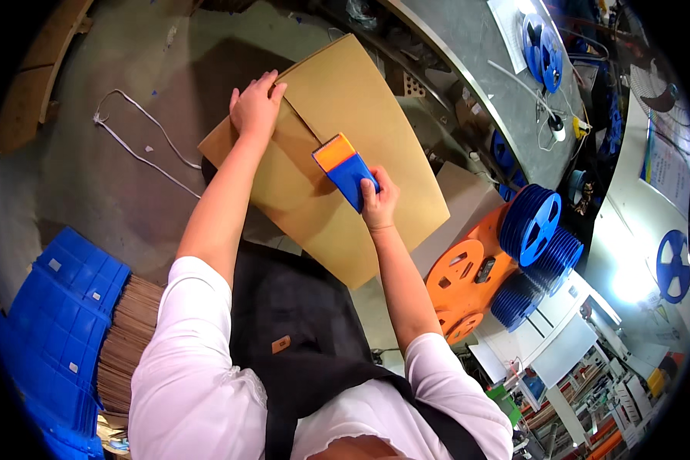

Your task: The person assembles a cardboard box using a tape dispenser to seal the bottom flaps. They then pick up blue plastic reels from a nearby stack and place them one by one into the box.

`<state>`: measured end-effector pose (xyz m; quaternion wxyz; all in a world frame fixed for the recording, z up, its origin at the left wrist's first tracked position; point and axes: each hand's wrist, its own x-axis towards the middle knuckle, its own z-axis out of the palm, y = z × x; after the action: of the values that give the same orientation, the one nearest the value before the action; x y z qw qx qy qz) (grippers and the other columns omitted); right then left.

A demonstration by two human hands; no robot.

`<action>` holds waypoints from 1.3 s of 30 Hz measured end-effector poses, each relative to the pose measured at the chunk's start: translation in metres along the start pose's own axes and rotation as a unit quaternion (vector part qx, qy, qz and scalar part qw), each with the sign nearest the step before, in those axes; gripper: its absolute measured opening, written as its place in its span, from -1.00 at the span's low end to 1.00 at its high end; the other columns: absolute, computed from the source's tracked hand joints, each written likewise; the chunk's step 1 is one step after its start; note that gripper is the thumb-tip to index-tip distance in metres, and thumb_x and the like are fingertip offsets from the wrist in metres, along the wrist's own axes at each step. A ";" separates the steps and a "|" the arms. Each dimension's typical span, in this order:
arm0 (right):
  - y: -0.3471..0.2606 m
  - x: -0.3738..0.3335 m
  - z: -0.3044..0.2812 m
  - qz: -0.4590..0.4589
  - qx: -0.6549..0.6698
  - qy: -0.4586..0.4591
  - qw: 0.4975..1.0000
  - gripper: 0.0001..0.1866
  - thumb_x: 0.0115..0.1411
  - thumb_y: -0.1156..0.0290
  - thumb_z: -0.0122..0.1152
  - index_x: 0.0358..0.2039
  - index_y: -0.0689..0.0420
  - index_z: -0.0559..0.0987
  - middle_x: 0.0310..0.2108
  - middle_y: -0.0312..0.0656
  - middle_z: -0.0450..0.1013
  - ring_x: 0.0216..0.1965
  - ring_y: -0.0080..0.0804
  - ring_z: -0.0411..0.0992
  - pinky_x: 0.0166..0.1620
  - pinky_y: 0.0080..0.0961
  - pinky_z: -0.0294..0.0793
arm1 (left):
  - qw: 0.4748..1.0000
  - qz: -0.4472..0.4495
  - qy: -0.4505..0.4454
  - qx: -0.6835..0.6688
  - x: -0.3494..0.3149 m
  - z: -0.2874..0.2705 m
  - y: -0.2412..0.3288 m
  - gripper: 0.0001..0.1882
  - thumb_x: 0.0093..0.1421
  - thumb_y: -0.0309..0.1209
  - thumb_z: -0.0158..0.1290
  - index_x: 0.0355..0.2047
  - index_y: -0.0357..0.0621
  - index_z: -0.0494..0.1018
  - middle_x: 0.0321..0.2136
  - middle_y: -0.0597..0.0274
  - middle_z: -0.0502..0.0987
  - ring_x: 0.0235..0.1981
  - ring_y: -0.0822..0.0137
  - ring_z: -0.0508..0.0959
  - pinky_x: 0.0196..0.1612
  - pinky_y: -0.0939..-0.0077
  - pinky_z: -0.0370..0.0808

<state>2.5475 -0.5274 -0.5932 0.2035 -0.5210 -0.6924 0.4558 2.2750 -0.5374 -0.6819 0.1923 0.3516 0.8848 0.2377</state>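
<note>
A large brown cardboard box (383, 146) with its top flaps folded down lies in front of me, a seam running across it. My left hand (256, 107) rests on the box's far left edge, fingers spread and holding nothing. In my right hand (380, 199) is a blue and orange tool that looks like a hand-held tape dispenser (345, 165). Its orange end touches or hovers close over the seam; I cannot tell which. The fingers of my right hand wrap round the blue end and are partly hidden beneath it.
Right of the box stands an orange reel holder (456, 276) beside stacked blue reels (530, 222). A grey worktable (468, 38) runs along the far right. Blue plastic crates (61, 307) and stacked cardboard sheets (130, 330) stand at the left. A white cord (142, 159) lies on the floor.
</note>
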 end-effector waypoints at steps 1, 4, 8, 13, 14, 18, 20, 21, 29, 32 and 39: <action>0.001 -0.002 -0.003 -0.004 -0.008 -0.013 1.000 -0.55 0.10 0.00 0.17 -0.45 0.23 0.50 -0.64 -0.18 0.37 -0.57 -0.47 0.35 -0.45 -0.52 0.37 | 1.000 0.001 0.002 0.000 -0.004 -0.001 0.000 -0.57 0.17 -0.06 -0.02 0.04 0.19 0.43 0.06 0.35 0.43 0.12 0.26 0.37 0.25 0.11 0.06; 0.003 -0.001 -0.005 -0.009 -0.011 -0.048 0.999 -0.55 0.09 0.01 0.18 -0.46 0.23 0.50 -0.64 -0.18 0.36 -0.58 -0.48 0.35 -0.46 -0.53 0.36 | 0.997 0.027 0.071 0.017 -0.007 0.001 -0.009 -0.57 0.18 -0.07 -0.02 0.04 0.16 0.43 0.10 0.25 0.40 0.17 0.21 0.31 0.25 0.06 0.05; 0.000 0.005 0.001 0.024 -0.009 -0.058 0.998 -0.57 0.07 0.04 0.22 -0.47 0.24 0.49 -0.65 -0.21 0.37 -0.58 -0.51 0.34 -0.46 -0.54 0.36 | 0.975 0.150 0.163 -0.025 -0.026 -0.021 0.005 -0.60 0.18 -0.13 0.01 0.01 0.11 0.45 0.11 0.07 0.36 0.22 0.10 0.22 0.24 0.08 0.10; -0.006 0.010 0.006 0.037 -0.001 -0.072 0.997 -0.59 0.05 0.08 0.25 -0.49 0.23 0.48 -0.64 -0.24 0.37 -0.57 -0.54 0.30 -0.46 -0.55 0.36 | 0.782 -0.130 -0.390 -0.467 -0.051 -0.048 0.024 -0.69 0.23 -0.19 0.02 -0.23 -0.18 0.52 -0.32 0.34 0.53 -0.24 0.49 0.45 -0.15 0.59 0.37; -0.008 0.012 0.007 0.045 -0.003 -0.074 0.996 -0.59 0.05 0.08 0.26 -0.49 0.23 0.48 -0.64 -0.24 0.37 -0.57 -0.54 0.31 -0.45 -0.55 0.36 | 0.742 -0.172 -0.447 -0.469 -0.049 -0.050 0.028 -0.70 0.23 -0.20 0.03 -0.28 -0.20 0.53 -0.36 0.38 0.52 -0.30 0.56 0.44 -0.21 0.63 0.37; -0.028 0.020 0.006 0.065 -0.026 -0.108 0.992 -0.56 0.00 0.05 0.32 -0.46 0.23 0.49 -0.63 -0.22 0.39 -0.55 -0.53 0.33 -0.43 -0.54 0.38 | 0.788 -0.175 -0.360 -0.467 -0.039 -0.048 0.031 -0.85 0.12 -0.35 0.11 -0.45 -0.16 0.56 -0.51 0.35 0.53 -0.48 0.57 0.46 -0.41 0.65 0.36; -0.033 0.021 0.004 0.073 -0.035 -0.125 0.989 -0.54 -0.03 0.03 0.34 -0.44 0.22 0.49 -0.62 -0.21 0.41 -0.54 -0.50 0.36 -0.42 -0.52 0.39 | 0.847 -0.129 -0.288 -0.428 -0.010 -0.059 0.016 -0.88 0.10 -0.41 0.11 -0.45 -0.20 0.56 -0.60 0.38 0.50 -0.57 0.56 0.42 -0.45 0.62 0.37; -0.032 0.024 0.004 0.076 -0.033 -0.129 0.988 -0.53 -0.04 0.02 0.36 -0.43 0.22 0.50 -0.61 -0.19 0.42 -0.53 -0.49 0.38 -0.41 -0.51 0.40 | 0.856 -0.135 -0.222 -0.448 0.014 -0.063 -0.002 -0.87 0.08 -0.41 0.13 -0.46 -0.22 0.57 -0.61 0.38 0.50 -0.59 0.56 0.41 -0.48 0.61 0.37; -0.048 0.033 0.011 0.120 -0.133 -0.121 0.976 -0.51 -0.09 -0.02 0.38 -0.45 0.19 0.51 -0.60 -0.10 0.47 -0.53 -0.30 0.48 -0.41 -0.41 0.45 | 0.974 -0.108 -0.090 -0.177 0.096 -0.013 -0.068 -0.85 0.00 -0.33 0.17 -0.48 -0.14 0.61 -0.59 0.29 0.57 -0.51 0.43 0.53 -0.36 0.53 0.44; -0.038 0.028 0.017 0.122 -0.178 -0.132 0.968 -0.51 -0.08 -0.02 0.37 -0.42 0.19 0.52 -0.57 -0.09 0.49 -0.52 -0.27 0.50 -0.39 -0.39 0.46 | 0.953 -0.120 -0.232 -0.155 0.090 0.028 -0.092 -0.82 -0.02 -0.30 0.17 -0.38 -0.03 0.61 -0.43 0.17 0.60 -0.32 0.32 0.59 -0.18 0.44 0.48; -0.042 0.032 0.018 0.135 -0.171 -0.123 0.968 -0.47 -0.07 -0.09 0.31 -0.43 0.19 0.55 -0.57 -0.07 0.51 -0.50 -0.17 0.50 -0.37 -0.35 0.47 | 0.999 0.010 0.021 0.029 0.069 0.011 -0.066 -0.71 0.16 -0.19 0.00 -0.12 0.09 0.48 -0.28 0.08 0.57 -0.20 0.06 0.56 -0.14 0.28 0.46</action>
<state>2.4994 -0.5073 -0.5735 -0.0385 -0.5769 -0.7027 0.4147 2.1986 -0.5269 -0.7397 0.1611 0.3607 0.8917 0.2207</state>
